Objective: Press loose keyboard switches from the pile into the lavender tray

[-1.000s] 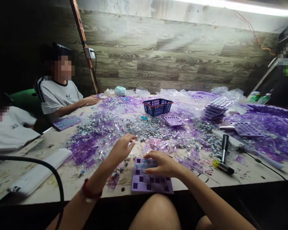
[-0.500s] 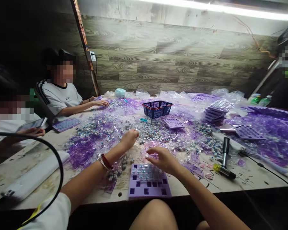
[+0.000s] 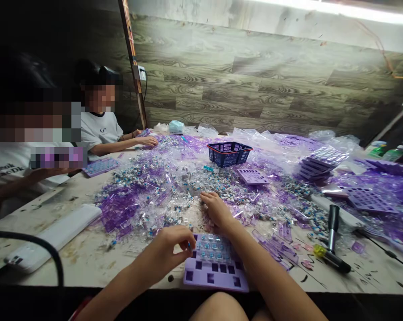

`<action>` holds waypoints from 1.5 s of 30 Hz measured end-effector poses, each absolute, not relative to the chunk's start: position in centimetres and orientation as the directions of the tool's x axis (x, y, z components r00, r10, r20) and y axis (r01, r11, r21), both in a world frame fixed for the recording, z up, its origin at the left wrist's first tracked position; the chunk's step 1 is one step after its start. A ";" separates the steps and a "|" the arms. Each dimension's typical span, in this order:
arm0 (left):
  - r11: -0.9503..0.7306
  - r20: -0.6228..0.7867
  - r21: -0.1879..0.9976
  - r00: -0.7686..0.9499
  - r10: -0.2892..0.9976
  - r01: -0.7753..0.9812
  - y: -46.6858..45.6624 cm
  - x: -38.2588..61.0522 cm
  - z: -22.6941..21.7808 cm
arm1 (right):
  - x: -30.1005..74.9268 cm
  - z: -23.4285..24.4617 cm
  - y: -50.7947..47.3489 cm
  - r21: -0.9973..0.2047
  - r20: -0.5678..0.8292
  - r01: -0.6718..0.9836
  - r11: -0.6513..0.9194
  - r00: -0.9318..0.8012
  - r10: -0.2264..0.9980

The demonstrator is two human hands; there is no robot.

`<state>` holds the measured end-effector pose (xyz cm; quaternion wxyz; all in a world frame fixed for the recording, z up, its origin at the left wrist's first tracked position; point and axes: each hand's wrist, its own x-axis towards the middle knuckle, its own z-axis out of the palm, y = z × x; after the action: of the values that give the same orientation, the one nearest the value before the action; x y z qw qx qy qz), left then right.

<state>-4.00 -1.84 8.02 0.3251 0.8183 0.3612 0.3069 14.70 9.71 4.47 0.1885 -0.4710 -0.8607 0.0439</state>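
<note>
A purple slotted tray lies at the table's near edge, its far rows filled with small clear-and-blue switches. My left hand hovers at the tray's left edge, fingers pinched on one small switch. My right hand reaches past the tray into the heap of loose switches, fingers curled down among them; whether it holds one is hidden.
A blue basket stands mid-table, with stacked purple trays at the right and purple clear plastic bags spread about. A black-and-yellow tool lies at the right, a white bar at the left. Two other people sit at the left side.
My left hand has come back from the heap to the tray's left edge, pinching a switch. My right hand has left the tray and reached out into the heap.
</note>
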 end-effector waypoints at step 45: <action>-0.532 0.161 0.546 0.542 0.825 0.647 -5.1 2.3 6.2 | 23.3 6.1 -4.5 -0.696 0.121 0.605 0.387 -0.432 0.894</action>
<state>2.30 -5.07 6.25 0.2167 0.8508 0.4326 0.2050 23.33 -4.54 6.09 0.2486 -0.4712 -0.7948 0.2906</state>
